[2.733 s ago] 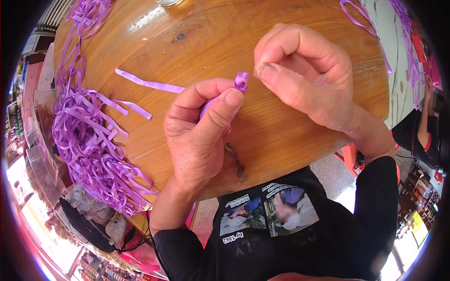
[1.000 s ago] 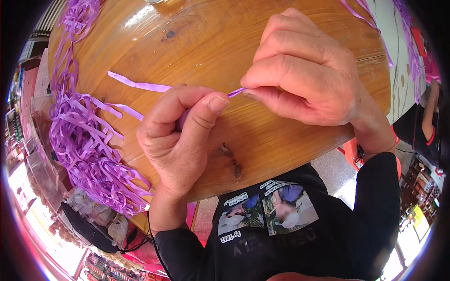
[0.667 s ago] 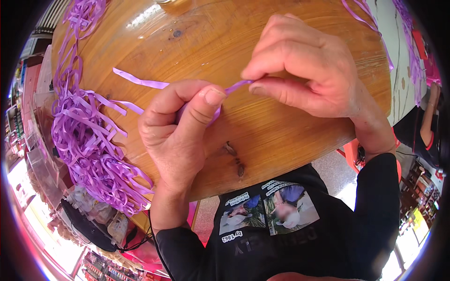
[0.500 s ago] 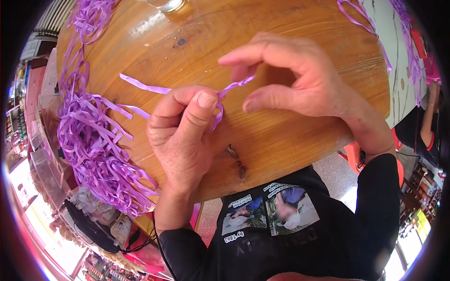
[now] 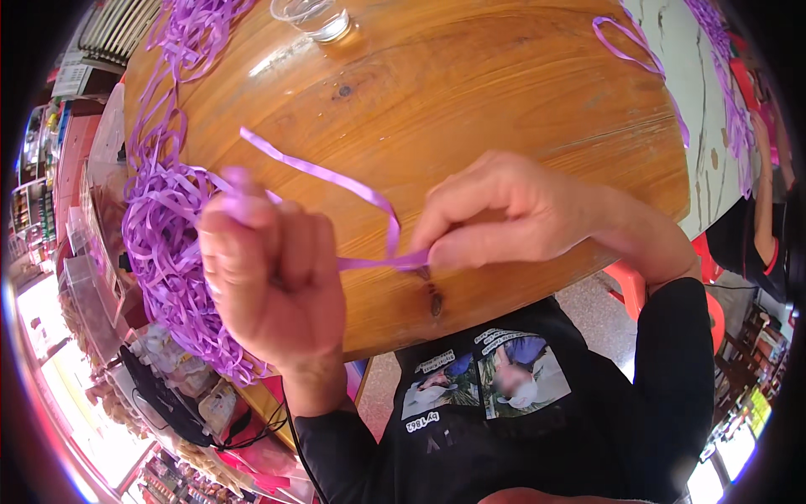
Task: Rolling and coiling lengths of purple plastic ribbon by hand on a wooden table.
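Note:
A narrow purple ribbon point(image 5: 369, 264) stretches between my two hands over the wooden table. My left hand point(image 5: 273, 281) is curled round one part of it; motion blurs the fingertips, where a bit of purple shows. Thumb and fingers of my right hand point(image 5: 495, 223) pinch the ribbon close to the table's front edge. From that pinch a loose ribbon tail point(image 5: 327, 174) rises and runs off to the upper left. Beyond my left hand lies a big tangled heap of purple ribbons point(image 5: 164, 227), partly hidden by that hand.
A clear cup point(image 5: 323, 21) stands at the far side of the wooden table point(image 5: 504, 101). More ribbon point(image 5: 625, 42) hangs across the right edge, beside a white marbled surface point(image 5: 705, 193). Another person's arm point(image 5: 762, 193) shows at far right. Red stools point(image 5: 625, 286) stand below.
My right hand was apart from the ribbon with its fingers spread; now it pinches it. My left hand has moved left, drawing the ribbon out between both hands.

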Available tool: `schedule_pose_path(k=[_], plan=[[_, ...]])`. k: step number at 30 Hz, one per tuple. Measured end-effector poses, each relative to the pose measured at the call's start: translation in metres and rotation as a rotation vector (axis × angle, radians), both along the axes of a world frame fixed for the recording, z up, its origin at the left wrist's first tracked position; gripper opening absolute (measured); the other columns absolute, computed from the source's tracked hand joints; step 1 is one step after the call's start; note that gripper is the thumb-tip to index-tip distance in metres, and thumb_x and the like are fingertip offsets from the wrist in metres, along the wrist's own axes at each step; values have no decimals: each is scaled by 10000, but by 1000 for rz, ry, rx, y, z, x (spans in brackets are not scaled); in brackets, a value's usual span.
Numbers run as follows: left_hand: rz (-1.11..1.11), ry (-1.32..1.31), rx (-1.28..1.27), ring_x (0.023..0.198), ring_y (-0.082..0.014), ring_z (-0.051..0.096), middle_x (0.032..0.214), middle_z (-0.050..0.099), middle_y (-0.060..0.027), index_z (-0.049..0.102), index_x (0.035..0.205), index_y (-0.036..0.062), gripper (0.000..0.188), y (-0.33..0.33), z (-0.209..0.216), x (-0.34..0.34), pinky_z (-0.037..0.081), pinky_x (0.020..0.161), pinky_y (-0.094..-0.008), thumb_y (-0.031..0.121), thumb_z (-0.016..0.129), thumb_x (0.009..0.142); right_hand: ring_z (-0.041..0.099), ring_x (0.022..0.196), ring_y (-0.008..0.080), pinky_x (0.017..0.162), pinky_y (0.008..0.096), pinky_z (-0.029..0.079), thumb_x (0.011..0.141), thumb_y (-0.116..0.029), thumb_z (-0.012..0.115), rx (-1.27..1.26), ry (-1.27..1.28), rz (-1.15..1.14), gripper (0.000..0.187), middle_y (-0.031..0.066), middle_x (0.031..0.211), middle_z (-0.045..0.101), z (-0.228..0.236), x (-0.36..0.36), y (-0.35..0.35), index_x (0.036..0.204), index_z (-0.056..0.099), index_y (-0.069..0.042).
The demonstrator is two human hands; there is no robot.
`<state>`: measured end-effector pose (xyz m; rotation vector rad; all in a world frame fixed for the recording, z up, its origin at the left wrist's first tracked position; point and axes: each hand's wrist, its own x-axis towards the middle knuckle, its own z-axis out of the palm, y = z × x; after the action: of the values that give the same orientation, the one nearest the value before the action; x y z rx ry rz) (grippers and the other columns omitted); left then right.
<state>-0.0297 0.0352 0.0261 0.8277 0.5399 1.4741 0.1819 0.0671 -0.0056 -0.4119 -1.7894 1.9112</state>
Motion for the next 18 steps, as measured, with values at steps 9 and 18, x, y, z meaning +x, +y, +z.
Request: schedule_pose_path(k=[9, 18], plan=[[208, -140, 41, 462, -62, 217, 618, 356, 34, 568, 906, -2, 247, 10, -9, -89, 194, 438, -234, 227, 492, 957, 554, 723, 66, 633, 205, 427, 874, -112, 593, 1, -344, -393, 151, 22, 791, 611, 11, 48, 23, 935, 662, 7], [1071, 1537, 308, 1126, -257, 483, 1179, 517, -160, 430, 1285, -21, 530, 13, -41, -49, 424, 915, -347, 59, 670, 819, 579, 756, 124, 669, 239, 451, 847, -8, 586, 281, -294, -370, 139, 52, 833, 611, -8, 38, 23, 967, 651, 13]])
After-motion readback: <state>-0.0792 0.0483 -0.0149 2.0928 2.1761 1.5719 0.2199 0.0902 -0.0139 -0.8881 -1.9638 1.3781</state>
